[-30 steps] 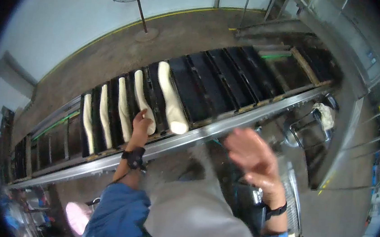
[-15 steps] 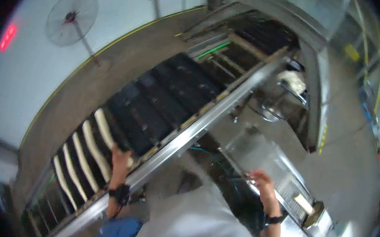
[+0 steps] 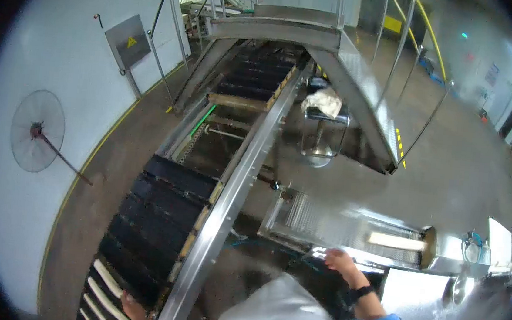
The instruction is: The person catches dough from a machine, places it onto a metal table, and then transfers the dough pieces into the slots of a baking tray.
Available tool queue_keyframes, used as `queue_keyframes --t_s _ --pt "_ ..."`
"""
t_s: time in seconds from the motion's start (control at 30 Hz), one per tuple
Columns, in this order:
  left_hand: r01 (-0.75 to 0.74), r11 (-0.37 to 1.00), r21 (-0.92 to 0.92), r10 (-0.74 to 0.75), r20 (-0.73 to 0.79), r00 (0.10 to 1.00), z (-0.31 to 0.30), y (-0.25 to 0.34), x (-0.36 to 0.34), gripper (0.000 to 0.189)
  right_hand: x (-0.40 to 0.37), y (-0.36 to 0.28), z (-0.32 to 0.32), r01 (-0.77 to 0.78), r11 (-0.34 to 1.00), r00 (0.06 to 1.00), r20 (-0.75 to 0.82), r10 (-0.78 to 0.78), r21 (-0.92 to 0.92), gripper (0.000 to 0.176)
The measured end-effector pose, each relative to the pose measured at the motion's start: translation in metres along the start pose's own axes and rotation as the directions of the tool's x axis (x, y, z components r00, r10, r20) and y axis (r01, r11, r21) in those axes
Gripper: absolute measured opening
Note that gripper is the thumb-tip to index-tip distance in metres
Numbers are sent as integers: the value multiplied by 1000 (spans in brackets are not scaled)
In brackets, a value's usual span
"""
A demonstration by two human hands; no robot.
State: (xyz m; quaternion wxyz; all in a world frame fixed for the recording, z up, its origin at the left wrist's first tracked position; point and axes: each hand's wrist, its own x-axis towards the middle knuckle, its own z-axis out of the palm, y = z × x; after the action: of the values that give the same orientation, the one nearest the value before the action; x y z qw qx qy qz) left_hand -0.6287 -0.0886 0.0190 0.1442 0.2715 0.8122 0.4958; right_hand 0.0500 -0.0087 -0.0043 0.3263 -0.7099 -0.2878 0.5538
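Note:
Long pale strips of what looks like dough (image 3: 107,277) lie side by side across the black grooved trays (image 3: 153,224) of the large conveyor, at the lower left. Over the near end of these strips is my left hand (image 3: 135,311), its fingers stretched out and apart; part of it is cut off by the bottom of the view. My right hand (image 3: 342,265) hovers by the near edge of a small mesh-belt conveyor (image 3: 317,223). Its fingers are loosely bent, with nothing visible in them. On that belt lies another pale strip (image 3: 396,241), beside a metal outlet (image 3: 437,252).
A steel rail (image 3: 227,206) runs along the large conveyor's side. Farther along, a metal step bridge (image 3: 279,33) crosses over it. A stool (image 3: 323,126) with a white cloth stands right of the rail. A fan (image 3: 37,130) is by the left wall.
My view has swung to the right, bringing the bridge into sight. More of the pale strip shows on the mesh belt. My left hand stays by the strips on the trays, now lower in view.

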Motion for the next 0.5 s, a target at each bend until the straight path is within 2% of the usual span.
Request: queue_keyframes --t_s 0.03,0.07,0.1,0.13,0.17,0.2,0.23,0.27,0.3,0.33,0.37,0.4,0.47,0.5 --pt "59 988 -139 -69 -66 995 5 7 -3 59 14 13 -5 53 995 999 3 -53 -85 31" --pt "56 984 -169 -74 -104 992 8 13 -6 56 35 35 -11 259 906 953 -63 -295 -335 35" --pt "-32 998 -46 26 -126 992 8 11 -2 54 37 28 -18 271 902 951 -53 -305 -336 35" --pt "-116 990 80 127 -146 981 8 9 2 52 34 15 -27 282 809 932 -54 -359 -516 37" --pt "-264 905 335 320 -125 939 8 7 2 49 32 0 -36 279 682 910 -41 -414 -676 38" --pt "-252 908 336 313 -143 939 16 17 -7 49 38 -12 -46 215 540 911 -32 -412 -814 48" --pt "-174 985 2 173 -147 974 30 37 -19 47 30 -22 -51 139 463 877 -109 -469 -875 63" --pt "-75 940 -333 41 -107 993 39 48 -27 45 35 -27 -55 51 382 857 -155 -491 -923 65" --pt "-74 940 -333 33 -129 991 48 45 -28 45 41 -31 -62 -40 299 832 -197 -518 -954 68" --pt "-179 917 -355 160 -85 984 62 37 -28 46 53 -26 -73 -23 284 833 -176 -525 -959 68" --pt "-279 880 -384 285 -42 958 73 29 -30 47 67 -19 -82 -83 335 888 -222 -402 -939 72" --pt "-273 881 -387 273 -56 960 84 33 -39 47 83 -6 -88 -154 375 924 -268 -272 -914 77" --pt "-167 842 -512 244 85 966 113 46 -62 42 109 26 -86 -150 253 876 -247 -414 -956 66" --pt "-163 838 -521 236 76 969 127 42 -71 42 117 32 -82 -154 204 844 -236 -481 -967 58"
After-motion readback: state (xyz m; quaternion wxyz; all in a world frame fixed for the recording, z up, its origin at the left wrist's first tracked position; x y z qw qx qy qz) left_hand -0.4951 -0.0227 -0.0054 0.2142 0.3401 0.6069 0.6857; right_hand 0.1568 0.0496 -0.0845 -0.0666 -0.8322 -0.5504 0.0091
